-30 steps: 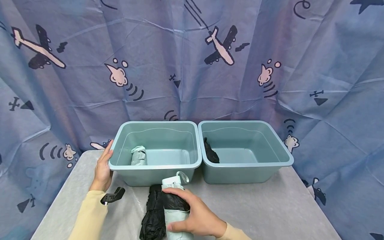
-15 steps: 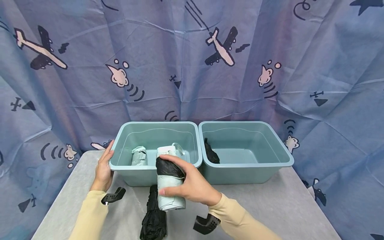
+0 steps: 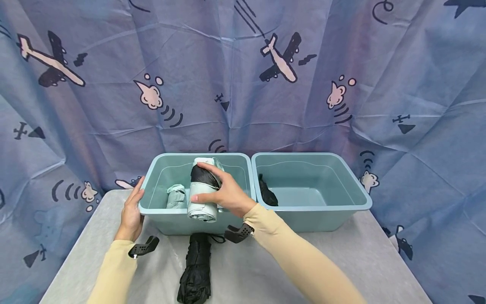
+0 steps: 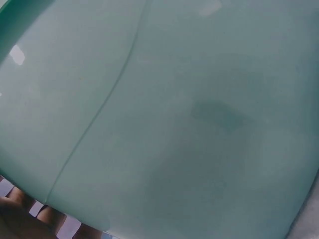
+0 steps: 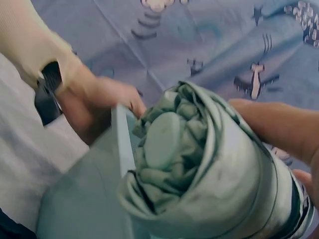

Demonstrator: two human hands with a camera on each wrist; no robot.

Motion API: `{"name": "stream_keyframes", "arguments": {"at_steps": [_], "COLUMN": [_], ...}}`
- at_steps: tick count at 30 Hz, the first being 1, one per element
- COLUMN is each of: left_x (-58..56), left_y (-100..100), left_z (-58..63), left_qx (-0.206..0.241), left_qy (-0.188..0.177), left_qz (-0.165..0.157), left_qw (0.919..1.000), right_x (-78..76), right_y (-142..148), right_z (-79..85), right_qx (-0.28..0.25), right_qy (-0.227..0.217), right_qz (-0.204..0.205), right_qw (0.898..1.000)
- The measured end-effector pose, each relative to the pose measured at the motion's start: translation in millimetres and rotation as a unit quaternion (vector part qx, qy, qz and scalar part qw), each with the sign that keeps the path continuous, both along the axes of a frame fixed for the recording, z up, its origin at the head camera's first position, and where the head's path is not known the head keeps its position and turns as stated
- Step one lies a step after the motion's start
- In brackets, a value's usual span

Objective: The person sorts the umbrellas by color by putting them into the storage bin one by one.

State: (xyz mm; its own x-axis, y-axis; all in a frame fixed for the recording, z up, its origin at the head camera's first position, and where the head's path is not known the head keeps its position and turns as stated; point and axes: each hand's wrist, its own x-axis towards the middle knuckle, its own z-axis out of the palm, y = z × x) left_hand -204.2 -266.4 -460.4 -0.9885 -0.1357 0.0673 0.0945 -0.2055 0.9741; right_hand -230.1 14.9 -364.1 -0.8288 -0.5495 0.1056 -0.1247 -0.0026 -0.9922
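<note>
My right hand (image 3: 231, 192) grips a rolled pale-green folding umbrella (image 3: 203, 207) with a black band, thumb on one side and fingers on the other. It is held tilted over the front rim of the left bin (image 3: 171, 223). In the right wrist view, the umbrella's round end (image 5: 164, 139) and bunched fabric face the camera. My left hand (image 3: 130, 213) rests against the bin's left end, fingers extended along it. A second pale-green folded umbrella (image 3: 176, 198) lies inside this bin. A black folded umbrella (image 3: 194, 270) lies on the table in front.
A matching bin (image 3: 311, 221) stands directly right of the first, with a black folded umbrella (image 3: 267, 194) at its left wall. Grey cloth covers the table (image 3: 303, 261). A patterned curtain (image 3: 228, 84) hangs close behind the bins.
My right hand has lifted the pale-green umbrella from beside the black one on the table and carried it forward, up over the left bin. The left hand stays in place.
</note>
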Motion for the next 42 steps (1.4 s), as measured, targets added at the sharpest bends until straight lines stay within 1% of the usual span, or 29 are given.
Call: {"name": "stream_keyframes", "arguments": {"at_steps": [4, 8, 15, 22, 27, 32, 38, 42], "left_x": [0.1, 0.8, 1.4, 0.4, -0.1, -1.3, -0.9, -1.1], "left_y": [-1.1, -0.8, 0.5, -0.7, -0.9, -0.7, -0.2, -0.4], "left_z": [-1.4, -0.8, 2.5, 2.7, 3.1, 3.8, 2.6, 2.0], "left_qx": [0.006, 0.011, 0.003, -0.001, -0.006, -0.007, -0.009, -0.01], "left_qy": [0.004, 0.002, -0.008, -0.012, -0.012, -0.009, -0.007, -0.011], "left_qz": [-0.003, -0.005, -0.002, 0.001, 0.001, -0.002, -0.002, 0.0], "left_qw": [1.0, 0.9999, 1.0, 0.9999, 0.9999, 0.9999, 0.9999, 0.9999], "right_x": [-17.8, -32.2, -48.4, -59.5, -65.6, -68.3, -71.2, -73.6], "right_y": [-8.0, -16.1, -30.1, -45.6, -53.3, -57.8, -63.3, -65.8], "right_z": [-3.5, -7.0, -12.3, -19.4, -27.8, -34.8, -39.7, -40.9], "right_qx": [-0.005, -0.002, 0.017, 0.02, 0.052, 0.087, 0.108, 0.134], "right_qy": [-0.03, -0.05, -0.071, -0.092, -0.103, -0.111, -0.103, -0.083], "right_qz": [0.002, -0.003, -0.025, -0.026, -0.024, -0.025, -0.023, -0.017], "right_qw": [1.0, 0.999, 0.997, 0.995, 0.993, 0.99, 0.989, 0.987]}}
